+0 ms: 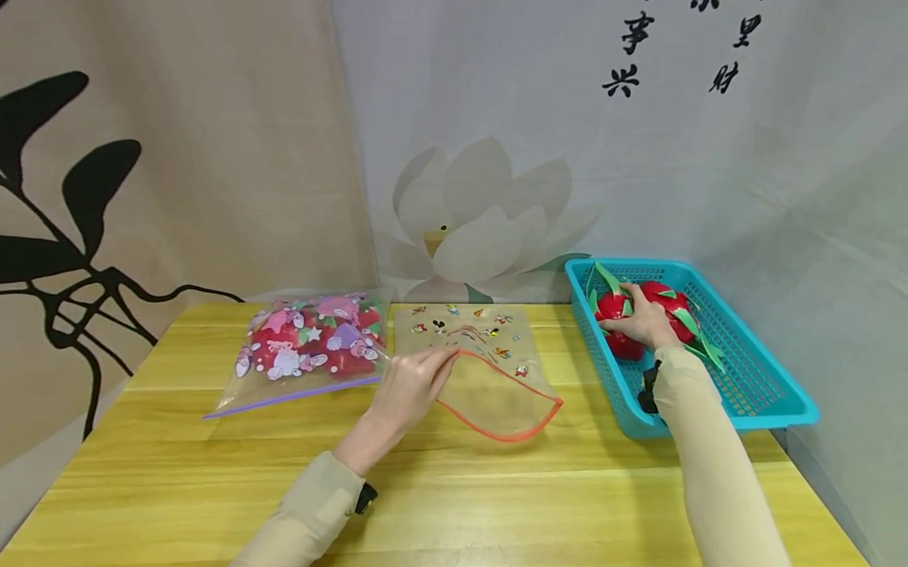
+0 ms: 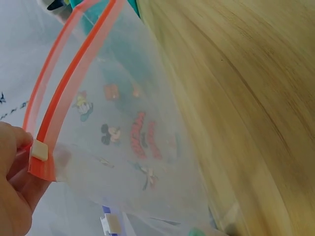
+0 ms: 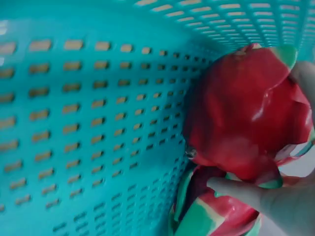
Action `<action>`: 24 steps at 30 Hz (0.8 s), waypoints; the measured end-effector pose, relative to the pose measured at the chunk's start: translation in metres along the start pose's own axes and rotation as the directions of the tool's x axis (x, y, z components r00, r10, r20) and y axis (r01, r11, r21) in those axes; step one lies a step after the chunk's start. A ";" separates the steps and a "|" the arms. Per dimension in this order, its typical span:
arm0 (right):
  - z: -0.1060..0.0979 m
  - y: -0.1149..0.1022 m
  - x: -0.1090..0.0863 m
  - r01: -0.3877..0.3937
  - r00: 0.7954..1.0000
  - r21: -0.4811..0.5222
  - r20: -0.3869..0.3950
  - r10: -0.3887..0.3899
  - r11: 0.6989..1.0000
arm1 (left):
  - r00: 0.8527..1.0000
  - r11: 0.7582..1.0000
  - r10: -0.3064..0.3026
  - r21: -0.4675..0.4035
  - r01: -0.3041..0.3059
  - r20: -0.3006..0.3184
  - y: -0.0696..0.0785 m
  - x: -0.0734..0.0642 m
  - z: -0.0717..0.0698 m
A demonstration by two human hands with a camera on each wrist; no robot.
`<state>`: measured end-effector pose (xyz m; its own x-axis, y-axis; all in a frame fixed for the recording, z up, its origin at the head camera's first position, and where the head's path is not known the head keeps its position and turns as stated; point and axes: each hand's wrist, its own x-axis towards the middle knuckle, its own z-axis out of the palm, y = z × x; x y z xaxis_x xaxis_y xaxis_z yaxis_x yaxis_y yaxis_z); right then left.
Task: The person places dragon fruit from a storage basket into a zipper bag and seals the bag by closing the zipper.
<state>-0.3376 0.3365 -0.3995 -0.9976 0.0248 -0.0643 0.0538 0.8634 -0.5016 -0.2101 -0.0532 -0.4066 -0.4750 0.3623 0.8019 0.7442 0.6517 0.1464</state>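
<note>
My left hand (image 1: 408,390) pinches the red-edged mouth of a clear zip bag (image 1: 498,398) with small cartoon prints. In the left wrist view, the thumb and fingers are at a white slider (image 2: 39,150) on the bag's corner, and the mouth gapes. Inside a blue plastic basket (image 1: 604,376), my right hand (image 1: 643,322) grips a red dragon fruit (image 3: 241,113), thumb on one side and fingers on the other. Another dragon fruit (image 1: 667,299) with green leaf tips lies beside it. The fingertips are partly hidden by the fruit.
A filled clear bag (image 1: 294,357) with a purple zip and pink prints lies to the left on the wooden table (image 1: 446,500), red and green things inside. A printed curtain (image 1: 279,144) hangs behind the table. The basket stands near the right edge.
</note>
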 end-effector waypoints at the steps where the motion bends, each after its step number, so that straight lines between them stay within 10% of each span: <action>1: 0.000 0.001 0.000 0.010 1.000 -0.023 0.000 -0.010 1.000 | 1.000 1.000 -0.005 -0.002 0.005 0.003 0.000 0.000 0.000; 24: -0.052 -0.062 -0.062 0.156 0.952 -0.138 -0.244 -0.187 0.978 | 0.994 0.995 -0.099 -0.015 0.100 0.036 0.000 0.004 0.001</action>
<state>-0.2810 0.3074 -0.3193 -0.9699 -0.0146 0.2431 -0.1093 0.9180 -0.3812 -0.2119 -0.0511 -0.4039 -0.5632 0.3200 0.7619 0.7002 0.6744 0.2342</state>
